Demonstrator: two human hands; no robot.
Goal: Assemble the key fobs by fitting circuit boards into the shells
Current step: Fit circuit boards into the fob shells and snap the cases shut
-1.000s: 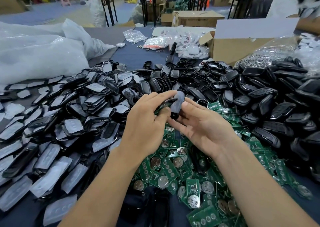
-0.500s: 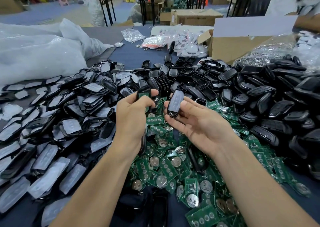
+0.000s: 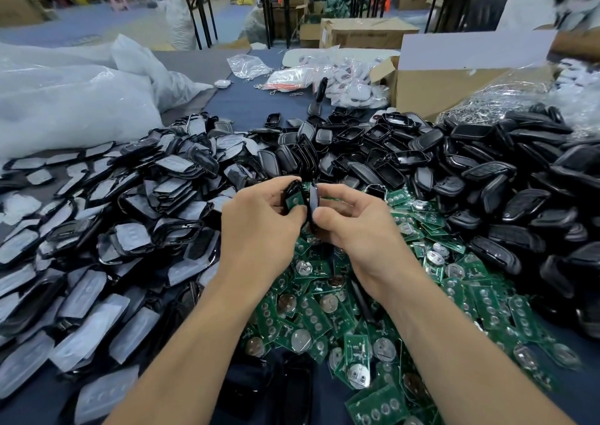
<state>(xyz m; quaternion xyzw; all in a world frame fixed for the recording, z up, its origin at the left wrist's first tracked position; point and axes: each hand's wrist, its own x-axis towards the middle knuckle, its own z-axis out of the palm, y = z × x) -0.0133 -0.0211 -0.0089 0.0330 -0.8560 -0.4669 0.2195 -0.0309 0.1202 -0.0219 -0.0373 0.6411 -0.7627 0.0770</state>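
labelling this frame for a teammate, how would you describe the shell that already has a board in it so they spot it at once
Start at the green heap of circuit boards in the middle. Just above its far edge, the left hand holds a black shell lifted clear of the piles. Unlike the empty shells heaped around, it shows green board inside.

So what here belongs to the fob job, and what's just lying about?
Job: left hand gripping black plastic shell with green board; right hand holding black shell half; heap of green circuit boards; heap of black shells.
Lying about: white plastic sacks; brown cardboard box; clear bags of white parts.
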